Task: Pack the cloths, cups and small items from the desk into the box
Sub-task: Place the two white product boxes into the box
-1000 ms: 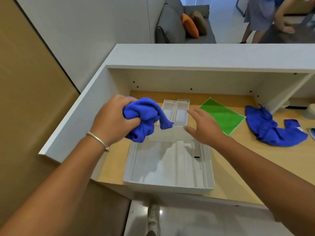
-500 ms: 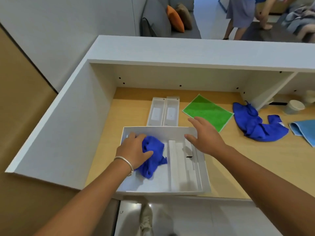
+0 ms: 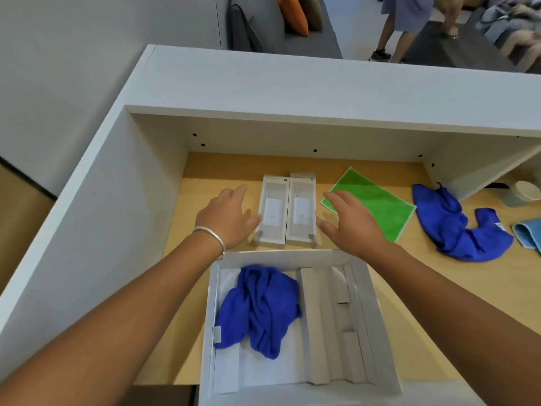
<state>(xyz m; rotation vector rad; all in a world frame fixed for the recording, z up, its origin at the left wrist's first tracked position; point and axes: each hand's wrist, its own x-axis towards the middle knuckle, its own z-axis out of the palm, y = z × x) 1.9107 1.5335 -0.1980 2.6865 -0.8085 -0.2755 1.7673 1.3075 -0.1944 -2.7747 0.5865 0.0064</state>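
Observation:
A white box (image 3: pixel 377 326) stands at the desk's near edge with a crumpled blue cloth (image 3: pixel 260 306) lying in its left compartment. Just beyond it two small white packages (image 3: pixel 285 210) lie side by side on the wooden desk. My left hand (image 3: pixel 227 218) hovers at their left side and my right hand (image 3: pixel 352 221) at their right, both with fingers spread and holding nothing. A flat green cloth (image 3: pixel 377 202) lies right of the packages, partly under my right hand. Further right are a second blue cloth (image 3: pixel 453 227), a light blue cloth (image 3: pixel 530 234) and a pale cup (image 3: pixel 524 193).
The desk sits inside a white surround (image 3: pixel 292 89) with a wall on the left and a shelf panel at the back right. Beyond it are a grey sofa with an orange cushion (image 3: pixel 292 16) and a person's legs (image 3: pixel 392 33).
My left hand let go of the blue cloth inside the box and rose to the left of the packages. My right hand left the box rim and moved forward to their right side.

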